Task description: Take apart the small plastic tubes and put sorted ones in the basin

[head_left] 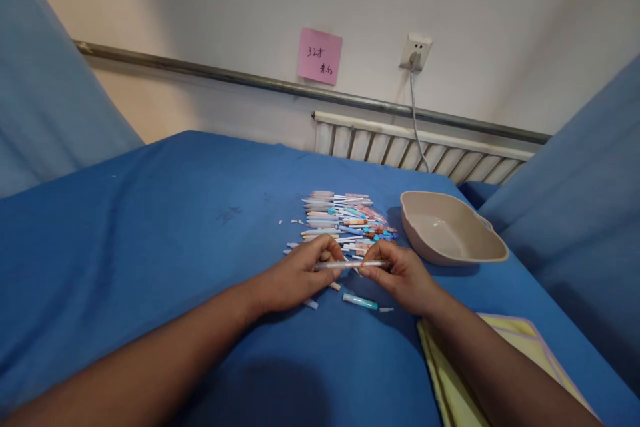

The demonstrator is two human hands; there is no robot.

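Note:
A slim, pale pen (350, 265) lies level between my two hands, just in front of a pile of pen parts. My left hand (300, 277) pinches its left end between thumb and fingers. The right end sits in the closed fingers of my right hand (405, 277); whether the pen is one piece or two here I cannot tell. Behind the hands, pastel pen barrels, thin white sticks and coloured pieces make up the pile (333, 213). Nearer me, below the right fingers, rests a teal pen part (360, 301) with a small white piece (387, 309) beside it.
A beige plastic basin (453, 253) stands right of the pile. A folded yellow cloth (520, 333) lies under my right forearm. Blue cloth (150, 233) covers the table. Behind are a radiator (380, 145), a metal pipe, a plugged-in socket (417, 52) and a pink note (320, 57).

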